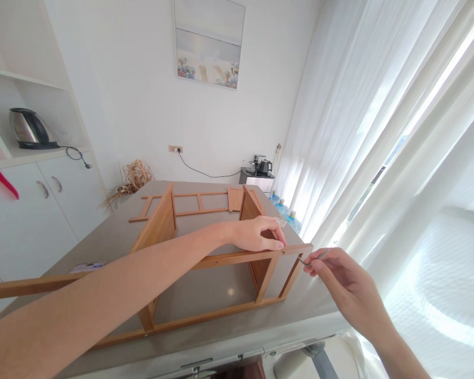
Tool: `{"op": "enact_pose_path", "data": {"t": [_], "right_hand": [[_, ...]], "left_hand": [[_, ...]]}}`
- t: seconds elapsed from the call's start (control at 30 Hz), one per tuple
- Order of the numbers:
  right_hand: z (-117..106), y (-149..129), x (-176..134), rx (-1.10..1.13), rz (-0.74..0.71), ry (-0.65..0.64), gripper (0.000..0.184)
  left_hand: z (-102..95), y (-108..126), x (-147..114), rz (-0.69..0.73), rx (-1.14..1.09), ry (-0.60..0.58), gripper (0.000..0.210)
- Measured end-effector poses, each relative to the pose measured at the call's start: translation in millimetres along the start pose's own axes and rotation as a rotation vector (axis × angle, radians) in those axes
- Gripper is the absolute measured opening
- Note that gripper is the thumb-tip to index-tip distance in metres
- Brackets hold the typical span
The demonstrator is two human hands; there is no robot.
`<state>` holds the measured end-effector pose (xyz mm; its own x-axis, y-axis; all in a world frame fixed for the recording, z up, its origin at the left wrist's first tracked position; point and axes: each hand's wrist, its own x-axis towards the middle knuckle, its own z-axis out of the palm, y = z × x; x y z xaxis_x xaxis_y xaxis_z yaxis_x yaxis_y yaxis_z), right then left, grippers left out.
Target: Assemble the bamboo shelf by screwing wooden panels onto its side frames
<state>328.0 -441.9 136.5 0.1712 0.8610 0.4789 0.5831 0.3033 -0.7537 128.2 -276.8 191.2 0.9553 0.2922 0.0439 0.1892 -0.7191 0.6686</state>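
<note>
Left arm [142, 281]: stretched diagonally forward
Left hand [255, 234]: palm down, curled
Right hand [342, 279]: pinching, apart from left

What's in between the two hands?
The head view shows the wooden frame's end, a small metal fitting and the bent tool's tip between left hand and right hand.

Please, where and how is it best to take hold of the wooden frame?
Probably by the wooden frame's upper rail, coming from above with the hands around it. This bar is long, narrow and raised over the tabletop, with open space beneath. The left hand rests on it.
</note>
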Motion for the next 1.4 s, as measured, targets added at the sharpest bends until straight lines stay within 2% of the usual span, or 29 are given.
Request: {"op": "enact_pose_path", "data": {"t": [0.3,0.63,1.03,1.2,1.4], "right_hand": [[11.9,7.0,-3.6,-0.076,0.02,-0.012,0.021],[21.8,3.7,3.3,-0.069,-0.047,-0.043,0.013],[21.9,6.7,5.7,-0.099,-0.023,-0.043,0.019],[17.1,-6.0,8.9,-0.198,-0.011,-0.059,0.023],[12.9,-27.7,15.5,-0.323,-0.037,-0.139,0.026]], "left_hand": [[1.4,-0.5,-0.3,-0.025,0.017,0.001,0.025],[2.3,-1.3,1.8,0.01,0.036,0.009,0.023],[2.4,-1.6,1.1,0.0,0.029,0.014,0.024],[2.2,0.0,0.2,0.001,0.033,0.016,0.022],[2.7,-2.2,1.1,0.0,-0.008,0.006,0.023]]}}
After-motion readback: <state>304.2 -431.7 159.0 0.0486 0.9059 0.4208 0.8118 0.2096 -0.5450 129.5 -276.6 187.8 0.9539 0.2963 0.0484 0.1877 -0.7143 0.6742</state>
